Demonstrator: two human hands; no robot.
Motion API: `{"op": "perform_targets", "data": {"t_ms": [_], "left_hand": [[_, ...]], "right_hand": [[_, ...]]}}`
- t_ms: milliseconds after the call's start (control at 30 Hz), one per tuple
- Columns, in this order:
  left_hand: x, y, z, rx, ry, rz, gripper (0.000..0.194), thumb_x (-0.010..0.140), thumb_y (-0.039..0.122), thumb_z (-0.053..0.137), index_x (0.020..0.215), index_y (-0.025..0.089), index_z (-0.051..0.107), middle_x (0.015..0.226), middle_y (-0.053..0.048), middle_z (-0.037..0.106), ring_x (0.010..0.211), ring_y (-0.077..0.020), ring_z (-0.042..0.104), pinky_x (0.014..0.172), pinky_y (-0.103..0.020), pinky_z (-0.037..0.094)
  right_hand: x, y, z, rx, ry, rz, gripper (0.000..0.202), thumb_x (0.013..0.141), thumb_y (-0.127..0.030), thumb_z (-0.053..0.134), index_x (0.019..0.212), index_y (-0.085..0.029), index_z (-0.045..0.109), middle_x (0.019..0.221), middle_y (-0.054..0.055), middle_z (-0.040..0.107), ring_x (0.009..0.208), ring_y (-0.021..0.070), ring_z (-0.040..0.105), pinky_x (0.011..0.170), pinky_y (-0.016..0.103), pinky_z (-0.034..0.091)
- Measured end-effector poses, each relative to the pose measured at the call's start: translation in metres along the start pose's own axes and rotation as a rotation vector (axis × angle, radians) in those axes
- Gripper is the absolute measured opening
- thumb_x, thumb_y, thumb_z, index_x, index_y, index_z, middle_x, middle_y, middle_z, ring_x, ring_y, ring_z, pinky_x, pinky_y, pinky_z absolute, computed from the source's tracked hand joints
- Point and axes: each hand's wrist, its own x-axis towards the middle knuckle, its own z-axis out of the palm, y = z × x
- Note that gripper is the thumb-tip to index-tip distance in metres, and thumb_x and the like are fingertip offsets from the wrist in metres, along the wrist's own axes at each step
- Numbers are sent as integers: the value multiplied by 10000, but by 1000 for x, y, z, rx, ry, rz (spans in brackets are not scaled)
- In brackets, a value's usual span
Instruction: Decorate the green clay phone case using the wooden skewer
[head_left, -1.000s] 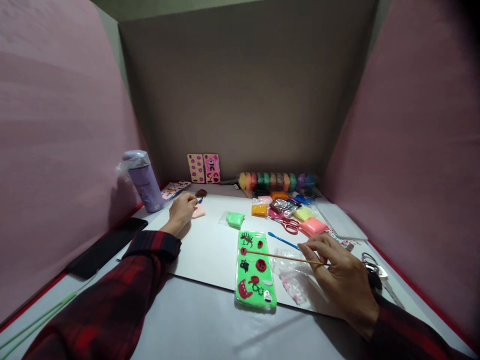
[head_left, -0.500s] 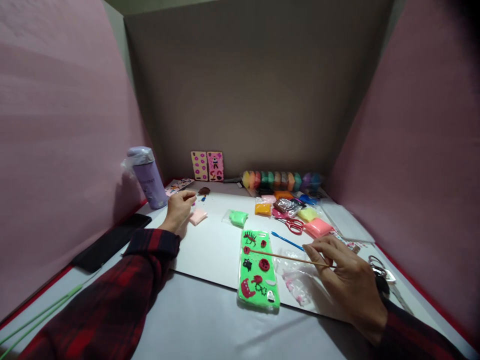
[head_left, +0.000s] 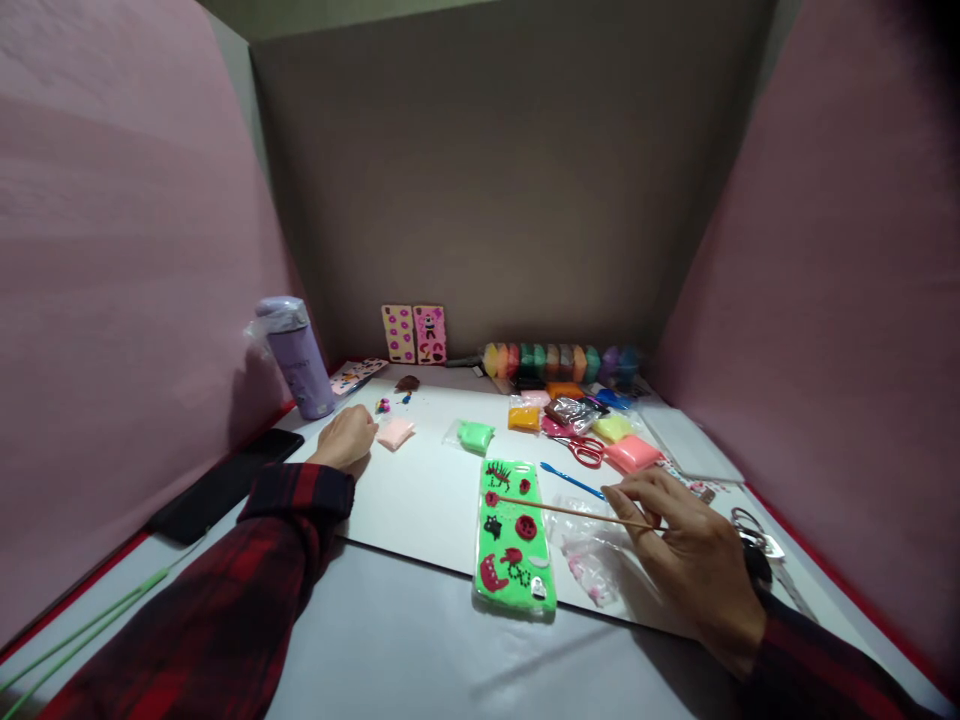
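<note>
1. While the right hand (head_left: pixel 686 555) pinches a thin wooden stick (head_left: pixel 577 512) between thumb and fingers, with its other fingers loosely bent, the stick's tip lies over a red flower on the green phone case (head_left: pixel 514 542); whether it touches cannot be told.
2. That crossing looks like the key relation: the case lies ahead and to the left of the right hand, its long axis running away from the person, and the stick reaches across it nearly at right angles.
3. The right hand is nearer the case. The left hand (head_left: pixel 346 436) sits farther off, at the left side of the white board (head_left: pixel 420 505), just beside a pale pink packet (head_left: pixel 396 433); its fingers are curled and their tips hidden, so I cannot tell if it has hold of anything.
4. The near end of the case juts over the board's front edge, onto the table (head_left: pixel 375 640).
5. A stretch of board shows between the case and the left hand, so the left side seems roomiest. On the right, a clear plastic bag (head_left: pixel 592 572) and a blue tool (head_left: pixel 571 480) lie close by; beyond the far end is a green packet (head_left: pixel 475 436).
</note>
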Motion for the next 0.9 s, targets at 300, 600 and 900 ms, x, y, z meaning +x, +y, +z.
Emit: {"op": "perform_targets", "data": {"t_ms": [300,600,900], "left_hand": [[-12,19,-7,-321,29,99,18,605,188,525,607,181,508,621,7,548,612,-146,510,560,-232,370],[-39,55,-15,-572,-83,208,186,681,331,588,673,146,603,601,12,539,521,-102,435,503,-227,343],[-84,102,-35,-607,-108,483,180,810,317,530,702,174,541,647,16,500,599,-123,450,550,-240,349]], "right_hand": [[1,0,-1,-12,7,-15,273,892,-390,485,751,-212,637,766,20,622,634,139,583,564,256,401],[3,-4,-3,6,18,-44,273,891,-388,487,747,-215,642,748,23,626,637,146,593,576,255,424],[14,-22,-3,324,-60,-80,159,885,-282,529,818,-208,653,806,42,628,766,166,589,686,287,465]]}}
